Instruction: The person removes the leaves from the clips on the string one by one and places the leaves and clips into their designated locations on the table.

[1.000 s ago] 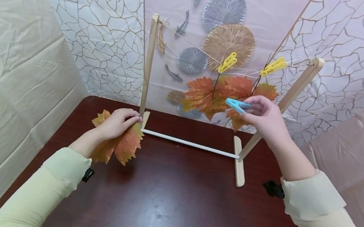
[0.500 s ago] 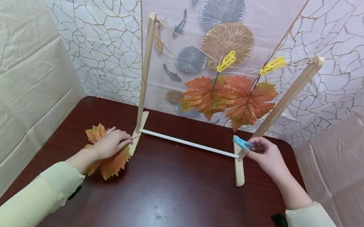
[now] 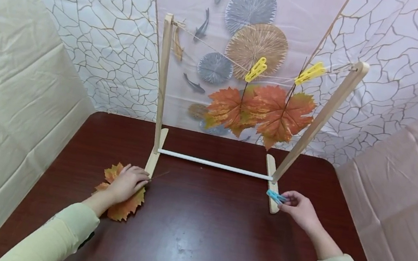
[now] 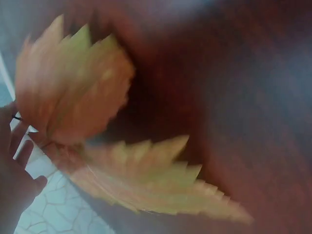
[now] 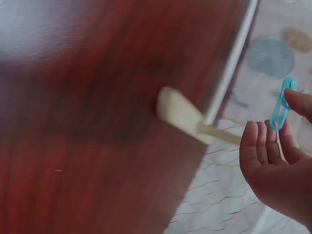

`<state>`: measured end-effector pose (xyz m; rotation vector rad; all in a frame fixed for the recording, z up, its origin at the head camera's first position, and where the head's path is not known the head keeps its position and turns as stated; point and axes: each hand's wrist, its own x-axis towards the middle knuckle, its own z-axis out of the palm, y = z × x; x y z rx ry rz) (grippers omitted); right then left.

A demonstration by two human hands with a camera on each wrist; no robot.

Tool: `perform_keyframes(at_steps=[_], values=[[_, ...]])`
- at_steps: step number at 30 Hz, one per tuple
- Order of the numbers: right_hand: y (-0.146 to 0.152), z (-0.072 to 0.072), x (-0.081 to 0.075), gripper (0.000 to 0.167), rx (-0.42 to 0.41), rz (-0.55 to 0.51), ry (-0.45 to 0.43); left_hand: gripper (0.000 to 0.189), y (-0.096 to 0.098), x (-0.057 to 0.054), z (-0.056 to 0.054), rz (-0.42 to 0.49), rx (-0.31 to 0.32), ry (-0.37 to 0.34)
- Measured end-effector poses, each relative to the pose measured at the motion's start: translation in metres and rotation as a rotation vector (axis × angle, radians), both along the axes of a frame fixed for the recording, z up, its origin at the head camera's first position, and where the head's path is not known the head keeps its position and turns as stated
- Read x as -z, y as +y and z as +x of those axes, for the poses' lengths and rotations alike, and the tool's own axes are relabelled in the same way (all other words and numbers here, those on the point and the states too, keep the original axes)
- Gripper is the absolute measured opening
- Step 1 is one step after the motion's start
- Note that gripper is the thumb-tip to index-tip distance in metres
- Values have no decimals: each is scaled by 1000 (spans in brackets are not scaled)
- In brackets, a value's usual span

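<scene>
Low over the left of the table, my left hand (image 3: 126, 186) holds an orange artificial maple leaf (image 3: 128, 206) near its stem, which sticks out past the fingertips. Seen from the left wrist, the leaf (image 4: 83, 92) is blurred and spreads beyond the fingers. My right hand (image 3: 303, 210) pinches a blue clothespin (image 3: 276, 197) between thumb and fingers, over the rack's right foot. That clothespin (image 5: 282, 105) also shows in the right wrist view. Two yellow clothespins (image 3: 256, 69) on a string hold two more maple leaves (image 3: 281, 116) by their stems.
A wooden rack stands at the back, with a left post (image 3: 161, 83), a right post (image 3: 320, 121) and a white crossbar (image 3: 214, 164) low between them. The string (image 3: 208, 46) joins the post tops. Patterned cloth (image 3: 124, 47) hangs behind the dark red table (image 3: 194, 235).
Both hands have come down and nearer, the left with its leaf and the right with the blue clothespin, away from the hanging leaves. Those leaves stay clipped to the string.
</scene>
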<state>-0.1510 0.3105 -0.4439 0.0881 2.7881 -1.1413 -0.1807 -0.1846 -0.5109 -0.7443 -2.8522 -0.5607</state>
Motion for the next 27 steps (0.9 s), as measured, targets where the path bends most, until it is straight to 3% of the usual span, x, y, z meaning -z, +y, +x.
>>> perform_keyframes(at_steps=[8,13,27], values=[[16,7,33,33,12,42,-107,16,4,20,7,83,-32,27],[20,9,48,31,8,97,-107,12,7,28,10,105,-73,36],[24,9,73,26,19,188,-110,11,10,45,12,88,-72,90]])
